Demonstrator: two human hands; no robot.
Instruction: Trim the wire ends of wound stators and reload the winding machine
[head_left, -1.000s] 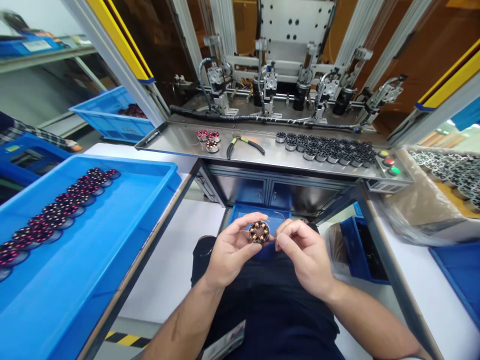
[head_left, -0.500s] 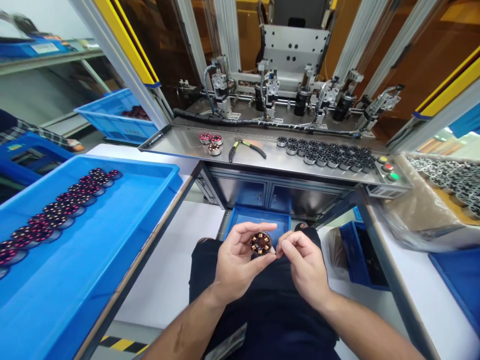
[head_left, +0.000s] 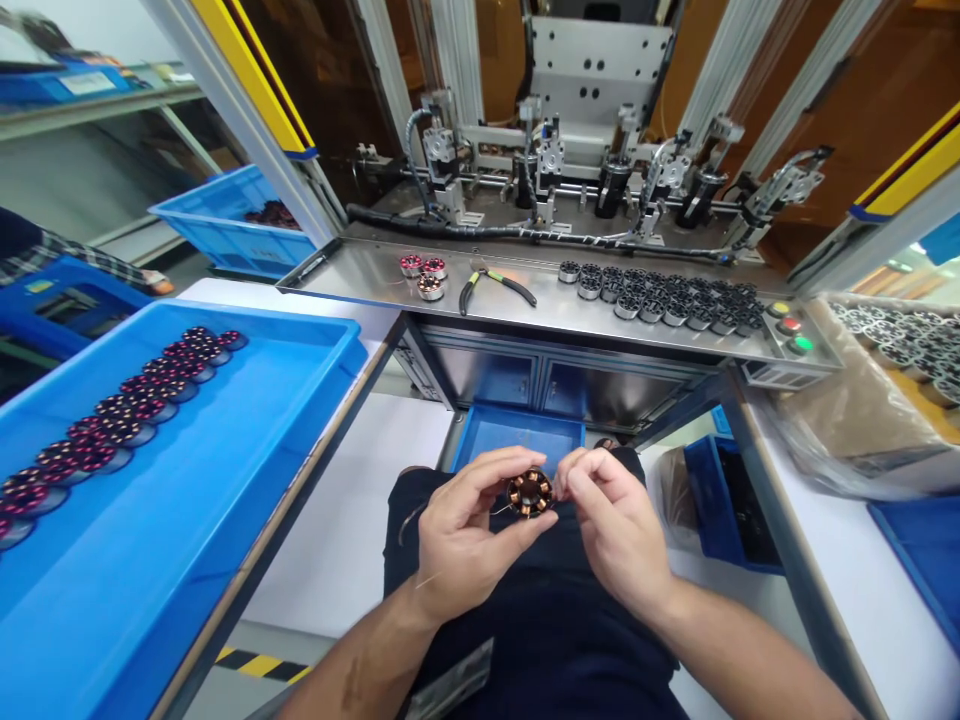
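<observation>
A copper-wound motor stator [head_left: 517,495] is held above my lap, its round face with the coils turned up toward me. My left hand [head_left: 461,535] grips it by the rim between thumb and fingers. A thin wire end sticks out at the stator's left side. At its right edge my right hand [head_left: 619,520] is closed in a pinch, thumb against forefinger. Whatever lies between those fingertips is too small or hidden to make out. On the steel ledge beyond are green-and-black cutting pliers [head_left: 510,285] with spread handles, beside three wound stators [head_left: 430,287].
Left stands a blue tray [head_left: 247,480] with rows of wound stators [head_left: 139,410]. Black-topped unwound stators [head_left: 667,300] line the ledge near push buttons [head_left: 789,326]. A bagged box [head_left: 847,390] of stator cores is right. Machine fixtures [head_left: 551,160] rise behind. Another person's sleeve [head_left: 82,255] shows far left.
The stator has shifted slightly right and turned in my left hand, and a wire end now shows at its left. My right hand stays pinched at its right edge. The camera view has shifted slightly.
</observation>
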